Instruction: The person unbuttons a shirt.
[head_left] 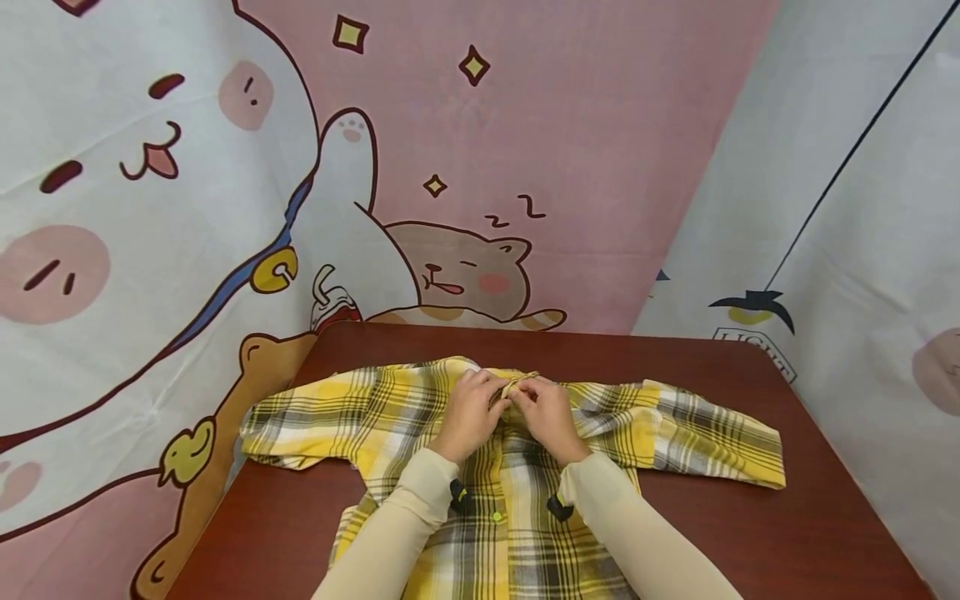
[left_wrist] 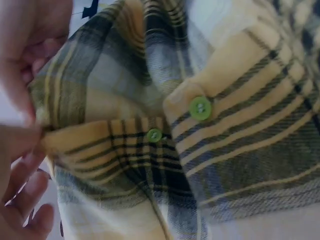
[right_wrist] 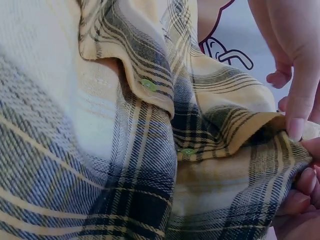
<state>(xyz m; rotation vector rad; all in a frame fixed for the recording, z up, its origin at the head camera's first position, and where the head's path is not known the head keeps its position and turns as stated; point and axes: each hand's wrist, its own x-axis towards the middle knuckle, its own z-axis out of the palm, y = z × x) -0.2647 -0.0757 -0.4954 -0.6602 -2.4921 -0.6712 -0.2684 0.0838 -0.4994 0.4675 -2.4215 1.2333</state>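
Observation:
A yellow, grey and white plaid shirt point(head_left: 401, 412) lies spread front up, both sleeves out to the sides. At its neckline, my left hand point(head_left: 471, 408) pinches a raised edge of the cloth. Close beside it my right hand point(head_left: 551, 417) pinches the same edge, the fingertips of both nearly meeting. Down the front runs a placket with a green button point(head_left: 497, 517). In the left wrist view a green button point(left_wrist: 201, 108) shows on a loose flap, and the right wrist view shows another green button point(right_wrist: 149, 85). The fingers partly hide the gripped edge.
The shirt lies on a reddish-brown table point(head_left: 750, 533). Behind and beside the table hangs a cloth backdrop point(head_left: 585, 125) with cartoon animals. The right sleeve end point(head_left: 765, 458) lies near the table's right side, the left cuff point(head_left: 251, 433) by its left edge.

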